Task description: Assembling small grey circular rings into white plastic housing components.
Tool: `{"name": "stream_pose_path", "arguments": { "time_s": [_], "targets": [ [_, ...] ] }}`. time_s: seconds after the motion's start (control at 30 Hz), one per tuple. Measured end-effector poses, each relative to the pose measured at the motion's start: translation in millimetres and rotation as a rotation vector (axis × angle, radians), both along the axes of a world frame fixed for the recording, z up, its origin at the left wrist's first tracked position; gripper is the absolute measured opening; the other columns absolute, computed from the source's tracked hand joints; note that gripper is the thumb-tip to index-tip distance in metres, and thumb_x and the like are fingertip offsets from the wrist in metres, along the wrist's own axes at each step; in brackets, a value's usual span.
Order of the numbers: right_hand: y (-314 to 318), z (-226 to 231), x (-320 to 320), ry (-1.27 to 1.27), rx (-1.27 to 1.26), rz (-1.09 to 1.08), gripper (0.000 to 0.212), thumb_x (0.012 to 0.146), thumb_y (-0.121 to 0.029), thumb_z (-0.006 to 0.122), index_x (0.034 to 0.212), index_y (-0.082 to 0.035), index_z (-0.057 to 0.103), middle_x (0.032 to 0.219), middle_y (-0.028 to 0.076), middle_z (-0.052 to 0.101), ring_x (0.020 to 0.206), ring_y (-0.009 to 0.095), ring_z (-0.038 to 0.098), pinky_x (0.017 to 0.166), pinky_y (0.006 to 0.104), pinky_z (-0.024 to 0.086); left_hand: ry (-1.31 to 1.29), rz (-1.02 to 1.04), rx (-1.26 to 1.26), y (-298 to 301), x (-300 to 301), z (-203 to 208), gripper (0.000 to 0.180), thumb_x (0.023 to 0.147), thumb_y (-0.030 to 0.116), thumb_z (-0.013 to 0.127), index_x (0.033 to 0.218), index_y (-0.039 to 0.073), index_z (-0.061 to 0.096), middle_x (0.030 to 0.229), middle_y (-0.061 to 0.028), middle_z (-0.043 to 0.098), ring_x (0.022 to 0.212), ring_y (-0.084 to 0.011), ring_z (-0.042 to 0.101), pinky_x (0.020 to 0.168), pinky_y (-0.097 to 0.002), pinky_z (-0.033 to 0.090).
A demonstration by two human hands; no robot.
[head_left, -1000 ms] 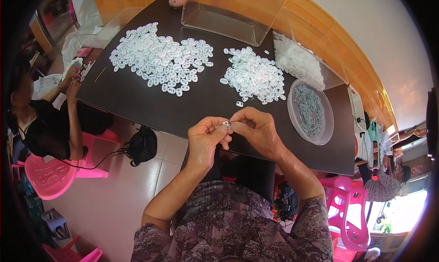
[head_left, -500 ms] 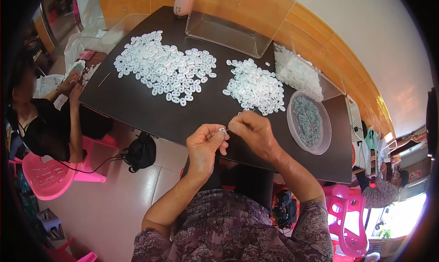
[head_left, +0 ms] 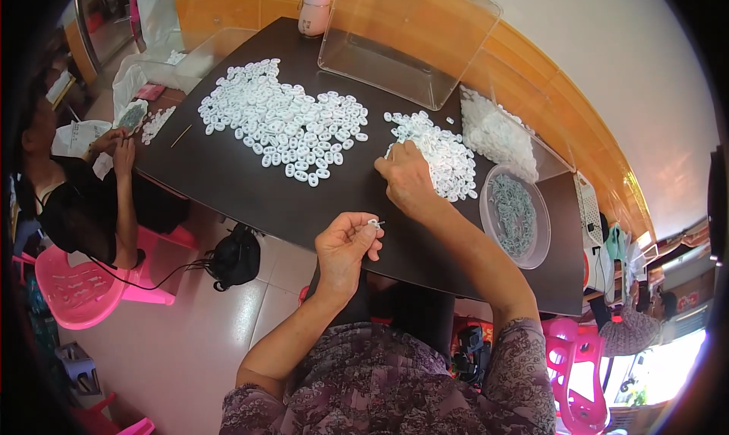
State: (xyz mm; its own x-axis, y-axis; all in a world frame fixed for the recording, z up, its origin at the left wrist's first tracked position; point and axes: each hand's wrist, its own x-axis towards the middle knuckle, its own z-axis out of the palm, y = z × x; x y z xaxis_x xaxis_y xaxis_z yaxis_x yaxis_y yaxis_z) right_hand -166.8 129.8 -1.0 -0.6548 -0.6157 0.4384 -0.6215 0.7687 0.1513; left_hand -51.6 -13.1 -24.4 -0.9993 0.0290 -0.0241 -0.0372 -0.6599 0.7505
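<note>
My left hand [head_left: 343, 247] is closed just in front of the table's near edge. Thumb and fingers pinch a small white oval plastic piece [head_left: 373, 223], and a thin grey pin-like bit pokes out of its right side. My right hand [head_left: 411, 178] reaches over the smaller heap of white pieces [head_left: 453, 165], its fingers bent down at the heap's left side. What those fingertips hold, if anything, is hidden. To the right of that hand stands a round clear tub [head_left: 544, 241] with many small grey-green parts [head_left: 514, 211] in it.
A larger heap of white two-holed ovals [head_left: 285, 120] covers the dark table's [head_left: 235, 181] left part. Behind stand a clear empty bin [head_left: 380, 70], a pink bottle [head_left: 314, 11] and a box of white pieces [head_left: 497, 131]. A co-worker [head_left: 83, 184] sits at left, by a pink chair [head_left: 80, 287].
My right hand has left the piece in my left hand and moved up and away to the smaller white heap. The left hand still pinches the piece. The view has shifted slightly.
</note>
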Motion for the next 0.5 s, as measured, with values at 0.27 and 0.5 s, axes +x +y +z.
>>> {"name": "stream_pose_path", "arguments": {
  "time_s": [0.27,0.5],
  "targets": [
    [2.8,3.6,4.8,-0.064,-0.027,0.024,0.014,0.062,0.002,0.062,0.075,-0.003,0.057,0.076,0.013,0.051,0.076,0.029,0.049,0.066,0.0371,0.042,0.021,0.010,-0.012,-0.3,-1.5,-0.5,0.011,0.087,0.003,0.059,0.094,-0.004,0.060,0.079,-0.0101,0.063,0.060,-0.0115,0.057,0.052,-0.0227,0.048],
    [2.8,3.9,11.3,-0.082,-0.063,0.070,0.019,0.063,0.000,0.066,0.075,-0.002,0.052,0.076,0.014,0.051,0.075,0.030,0.049,0.064,0.0405,0.041,0.014,-0.009,-0.011,-0.7,1.6,-1.7,0.012,0.087,0.003,0.058,0.097,-0.004,0.059,0.079,-0.0090,0.063,0.061,-0.0101,0.057,0.052,-0.0212,0.047]
  ]
}}
